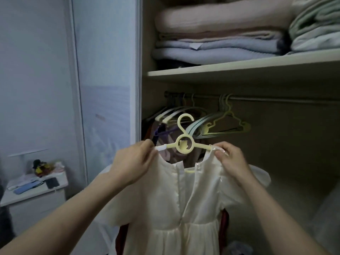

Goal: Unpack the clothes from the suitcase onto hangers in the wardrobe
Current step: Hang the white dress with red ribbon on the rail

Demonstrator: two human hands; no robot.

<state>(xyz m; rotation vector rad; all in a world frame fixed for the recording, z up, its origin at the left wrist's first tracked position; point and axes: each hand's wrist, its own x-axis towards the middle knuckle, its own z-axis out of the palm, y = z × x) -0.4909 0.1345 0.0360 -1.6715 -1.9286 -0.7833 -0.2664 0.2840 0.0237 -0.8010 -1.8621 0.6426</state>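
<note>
Right now both hands are up in front of the open wardrobe (239, 162), holding a white dress (184, 208) on a pale yellow hanger (184, 144). The left hand (134, 162) has its fingers (149, 144) pinched shut on the dress shoulder at the hanger's left arm; the right hand (231, 159) has its fingers (220, 153) closed on the other shoulder, over the hanger's right arm. The dress hangs with its back zip towards us, skirt falling out of sight below. The hanger's hook stands free, below and in front of the rail (276, 100), not on it. On the rail are other hangers (226, 124) bunched near its left end (some bare, some with clothes I can't make out). Above, the shelf (239, 69) carries folded blankets (217, 39). Off to the left a nightstand (36, 199) stands against the wall, with a phone (52, 182) near its right edge.
</note>
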